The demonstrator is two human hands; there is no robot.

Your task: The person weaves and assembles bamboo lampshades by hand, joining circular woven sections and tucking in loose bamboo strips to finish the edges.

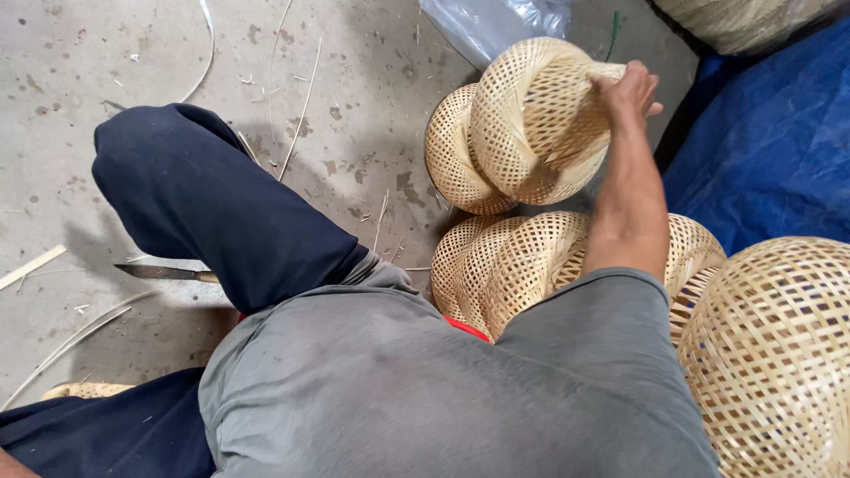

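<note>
My right hand [630, 88] is stretched forward and grips the rim of a pale woven bamboo basket [531, 115], which is tipped on its side. A second basket of the same kind [453, 164] leans against it on the left. Just below my forearm lies a nested stack of several similar baskets [509, 265]. My left hand is out of view. My bent knee in dark blue trousers [212, 204] and my grey shirt [425, 381] fill the lower middle.
A large woven basket [779, 354] sits at the lower right, with a blue tarp [770, 133] behind it. A knife [164, 273] lies on the concrete floor by my knee. Thin bamboo strips [301, 106] and a clear plastic bag [496, 22] lie further off.
</note>
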